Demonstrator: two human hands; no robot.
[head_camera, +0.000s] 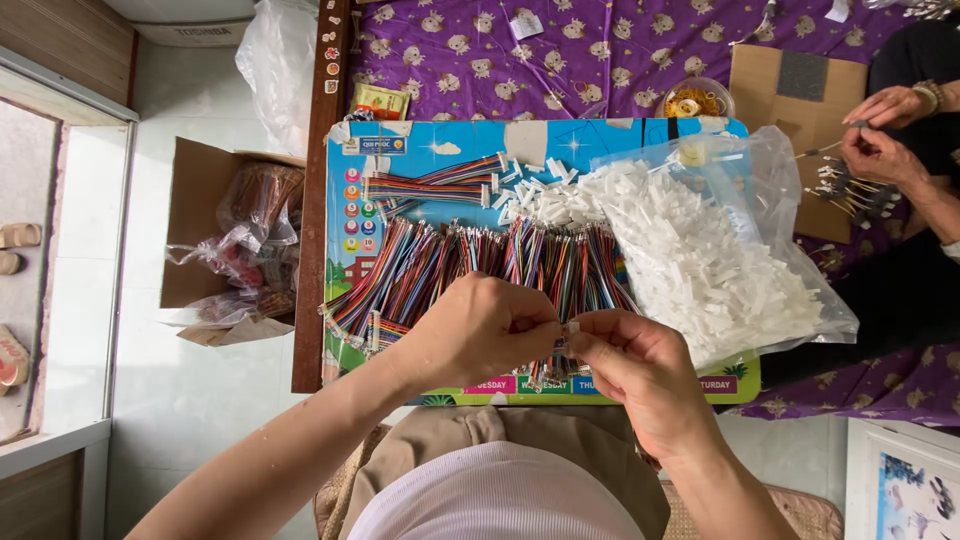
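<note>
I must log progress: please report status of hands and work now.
Left hand and right hand pinch a small white connector on a wire bundle. Nothing blocks them.

- I see a clear plastic bag, full of small white pieces, lying open on the right of the board.
- A brown cardboard box stands on the floor at left, holding crumpled bags.
- A small yellow-green packet lies on the purple cloth.
- A flat cardboard sheet lies top right.
</note>
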